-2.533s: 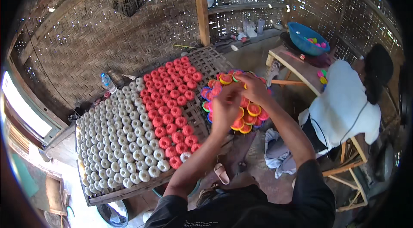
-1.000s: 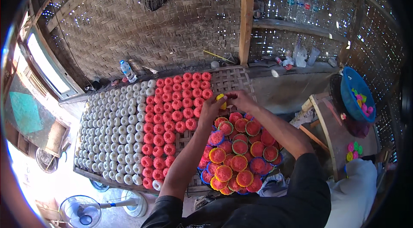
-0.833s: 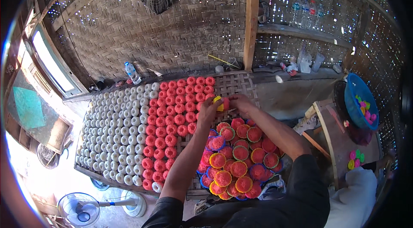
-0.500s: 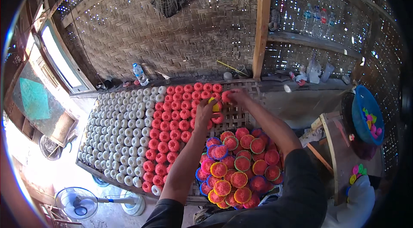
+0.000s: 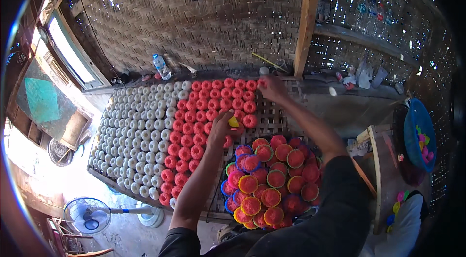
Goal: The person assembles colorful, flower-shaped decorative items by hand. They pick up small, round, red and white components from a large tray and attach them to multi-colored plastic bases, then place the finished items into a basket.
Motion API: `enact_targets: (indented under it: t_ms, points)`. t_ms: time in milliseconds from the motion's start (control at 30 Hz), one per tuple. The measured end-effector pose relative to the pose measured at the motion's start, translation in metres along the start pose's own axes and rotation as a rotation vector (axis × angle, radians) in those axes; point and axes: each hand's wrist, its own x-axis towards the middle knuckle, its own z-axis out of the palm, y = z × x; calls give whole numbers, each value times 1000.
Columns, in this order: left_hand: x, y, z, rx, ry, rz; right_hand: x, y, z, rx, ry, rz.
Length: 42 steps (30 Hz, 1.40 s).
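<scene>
woven rack [image 5: 279, 120] bears white [image 5: 141, 136] (and red [image 5: 213, 106]) cakes.

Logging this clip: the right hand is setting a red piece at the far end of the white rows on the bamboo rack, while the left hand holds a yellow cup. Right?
Not quite. In the head view the right hand sets its red piece at the far end of the red rows, not the white rows. The left hand does hold a yellow cup over the bamboo rack.

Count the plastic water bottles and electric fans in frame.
2 in all. One water bottle stands upright at the far edge of the drying rack, against the woven wall. One fan sits on the floor, lower left. More may be hidden among the blurred shelf clutter.
</scene>
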Motion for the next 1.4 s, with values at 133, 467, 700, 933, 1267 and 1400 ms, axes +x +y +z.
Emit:
enact_targets:
  t_ms: [133,467,700,933,1267,1400]
  points:
    - [-21,-19,-30,76,5,-68,-76,-105,-80,330,-709,-183]
    - [-26,-33,-8,-55,-108,-74,-139,-131,-106,45,-833,-331]
    - [-29,-14,53,-62,-95,-40,-115,-104,-99,494,-318,-72]
    - [9,-18,71,-393,-189,94,-101,-111,-91,561,-151,48]
    - [45,-9,67,80,30,172,-77,-55,-40,1069,-211,510]
    - [49,5,67,40,34,139,-67,-41,-36,1572,-264,913]
